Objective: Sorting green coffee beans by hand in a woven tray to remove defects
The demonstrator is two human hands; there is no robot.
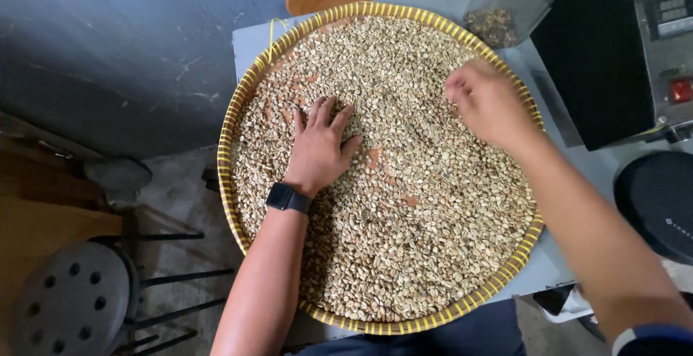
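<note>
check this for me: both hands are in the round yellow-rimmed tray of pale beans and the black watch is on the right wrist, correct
Not quite. The head view shows the black watch on the left wrist, not the right. The rest holds: the left hand and right hand are both in the round yellow-rimmed tray of pale beans.

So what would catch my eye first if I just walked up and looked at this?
The big round woven tray with its yellow rim, filling the middle of the view and heaped with pale beans. Next, the two bare hands in it: the left hand, a dark watch on its wrist, lies flat on the beans, and the right hand reaches in near the far right rim.
</note>
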